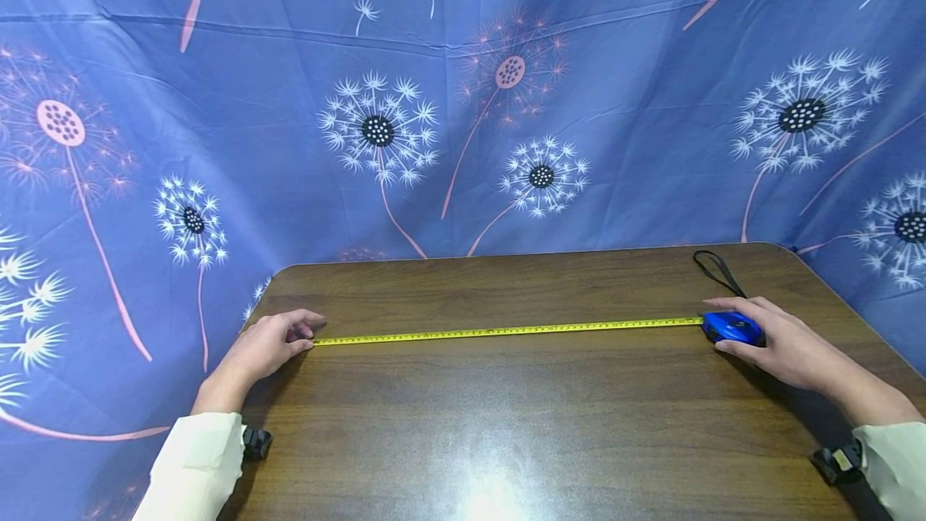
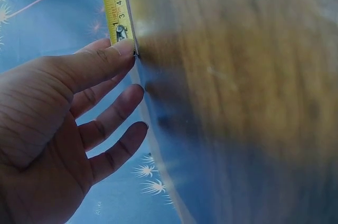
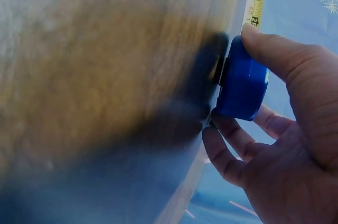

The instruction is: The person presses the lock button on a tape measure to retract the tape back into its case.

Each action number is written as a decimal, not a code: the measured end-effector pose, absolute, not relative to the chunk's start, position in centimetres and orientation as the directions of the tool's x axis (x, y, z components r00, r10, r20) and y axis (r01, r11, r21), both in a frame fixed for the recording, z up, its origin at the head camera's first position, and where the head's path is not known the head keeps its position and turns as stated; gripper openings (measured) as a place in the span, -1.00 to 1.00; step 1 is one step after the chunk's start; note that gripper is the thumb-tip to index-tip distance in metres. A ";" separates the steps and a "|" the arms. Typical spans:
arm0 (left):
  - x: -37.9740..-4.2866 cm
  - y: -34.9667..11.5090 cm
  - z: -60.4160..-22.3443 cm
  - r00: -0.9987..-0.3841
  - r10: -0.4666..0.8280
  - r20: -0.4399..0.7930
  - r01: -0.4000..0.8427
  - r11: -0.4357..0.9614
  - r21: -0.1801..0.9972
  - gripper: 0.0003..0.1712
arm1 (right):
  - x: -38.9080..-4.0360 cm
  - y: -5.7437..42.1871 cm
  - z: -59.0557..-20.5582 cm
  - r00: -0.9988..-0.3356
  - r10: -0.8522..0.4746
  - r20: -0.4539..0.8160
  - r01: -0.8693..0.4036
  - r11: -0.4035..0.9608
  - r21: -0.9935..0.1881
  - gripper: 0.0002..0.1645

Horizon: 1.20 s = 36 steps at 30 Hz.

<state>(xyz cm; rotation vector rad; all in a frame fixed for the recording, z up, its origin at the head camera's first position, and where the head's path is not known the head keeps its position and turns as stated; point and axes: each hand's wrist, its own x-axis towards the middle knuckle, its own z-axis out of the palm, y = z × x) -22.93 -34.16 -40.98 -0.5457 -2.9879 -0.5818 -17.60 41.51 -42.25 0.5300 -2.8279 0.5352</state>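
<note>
A tape measure with a blue case (image 1: 731,329) lies toward the right of the table, its yellow blade (image 1: 506,331) drawn out across the wood. My left hand (image 1: 262,349) pinches the blade's free end between thumb and index finger; in the left wrist view, the metal end hook (image 2: 121,33) shows just above the thumb tip, and the other fingers are loosely bent. My right hand (image 1: 792,350) grips the case from the right. Seen from the right wrist, the thumb presses at the blade's mouth above the blue case (image 3: 244,84), with fingers beneath it.
The brown wooden table (image 1: 434,408) has rounded far corners and a bright glare near the front. A black wrist strap (image 1: 719,272) extends from the case toward the back. Behind hangs a blue cloth (image 1: 615,103) printed with dandelions.
</note>
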 end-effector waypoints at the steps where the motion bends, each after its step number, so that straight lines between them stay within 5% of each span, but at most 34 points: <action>1: -22.9 -34.2 -41.0 -0.936 0.334 0.115 0.352 0.866 0.354 -0.58 | -17.6 41.5 -42.2 -0.912 -0.307 0.272 -0.385 0.869 -0.311 -0.25; 36: -23.4 -34.1 -38.7 -0.930 0.329 0.167 0.367 0.863 0.347 -0.58 | -18.6 41.9 -39.8 -0.908 -0.287 0.305 -0.378 0.875 -0.302 -0.29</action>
